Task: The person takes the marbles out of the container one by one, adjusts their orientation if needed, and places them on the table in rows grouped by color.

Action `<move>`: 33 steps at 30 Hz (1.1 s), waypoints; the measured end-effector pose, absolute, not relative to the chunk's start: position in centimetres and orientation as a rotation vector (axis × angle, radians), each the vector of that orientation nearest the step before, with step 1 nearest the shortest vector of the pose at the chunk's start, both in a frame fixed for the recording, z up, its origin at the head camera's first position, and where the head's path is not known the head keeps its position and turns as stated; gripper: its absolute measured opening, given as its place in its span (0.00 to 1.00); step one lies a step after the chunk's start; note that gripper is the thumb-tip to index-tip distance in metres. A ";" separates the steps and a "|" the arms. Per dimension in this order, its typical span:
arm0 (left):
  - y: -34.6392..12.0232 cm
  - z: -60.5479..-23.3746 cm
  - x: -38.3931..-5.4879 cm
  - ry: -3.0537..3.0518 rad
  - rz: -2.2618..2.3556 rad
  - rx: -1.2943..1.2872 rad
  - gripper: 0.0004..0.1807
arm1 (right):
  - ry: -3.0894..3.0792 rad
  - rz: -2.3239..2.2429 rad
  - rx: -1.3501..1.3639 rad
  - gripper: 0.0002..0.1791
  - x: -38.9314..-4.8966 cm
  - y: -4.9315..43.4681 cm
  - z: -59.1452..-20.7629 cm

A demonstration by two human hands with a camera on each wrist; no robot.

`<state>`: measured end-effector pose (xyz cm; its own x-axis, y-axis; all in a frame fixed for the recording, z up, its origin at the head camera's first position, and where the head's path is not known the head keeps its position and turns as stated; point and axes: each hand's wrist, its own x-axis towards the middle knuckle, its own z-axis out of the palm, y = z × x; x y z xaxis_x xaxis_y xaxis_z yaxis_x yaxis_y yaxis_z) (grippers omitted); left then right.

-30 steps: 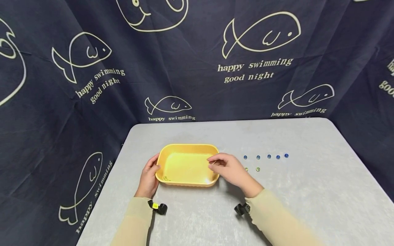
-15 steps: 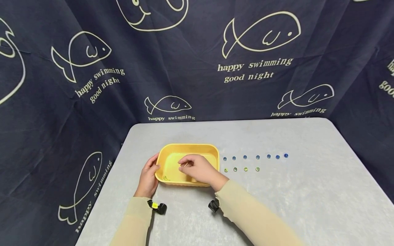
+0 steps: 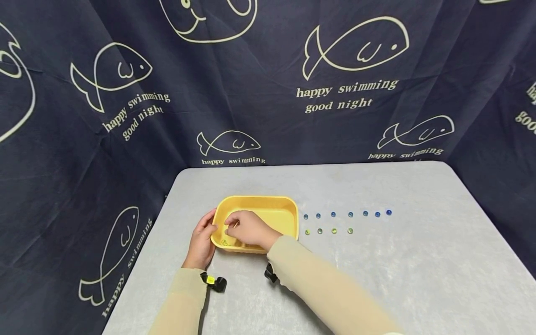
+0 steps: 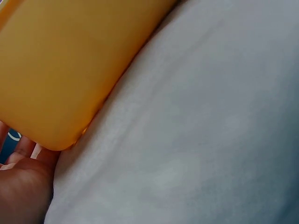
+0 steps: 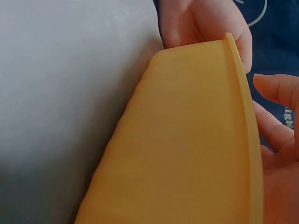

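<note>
While the left hand (image 3: 202,242) grips the yellow tray (image 3: 289,208), curled right hand (image 3: 247,228) hides its floor; beads (image 3: 333,230) lie beside

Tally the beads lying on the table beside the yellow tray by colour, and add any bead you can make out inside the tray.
Blue beads on the table: 7
Green beads on the table: 4
Green bead in the yellow tray, near its left corner, by the right hand: 1
Total: 12
</note>
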<state>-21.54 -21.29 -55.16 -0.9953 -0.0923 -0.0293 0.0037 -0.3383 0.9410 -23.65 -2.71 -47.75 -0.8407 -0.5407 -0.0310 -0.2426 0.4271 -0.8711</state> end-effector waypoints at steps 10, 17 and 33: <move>-21.2 -55.0 -21.6 -1.781 -2.504 0.119 0.32 | 2.406 -1.265 -0.647 0.09 -24.0 -4.2 -49.0; -21.3 -54.9 -21.5 -1.789 -2.506 0.127 0.32 | 2.452 -1.096 -0.700 0.08 -23.8 -4.5 -49.6; -21.3 -55.2 -21.7 -1.766 -2.508 0.128 0.32 | 2.470 -0.977 -0.780 0.03 -24.5 -5.7 -50.2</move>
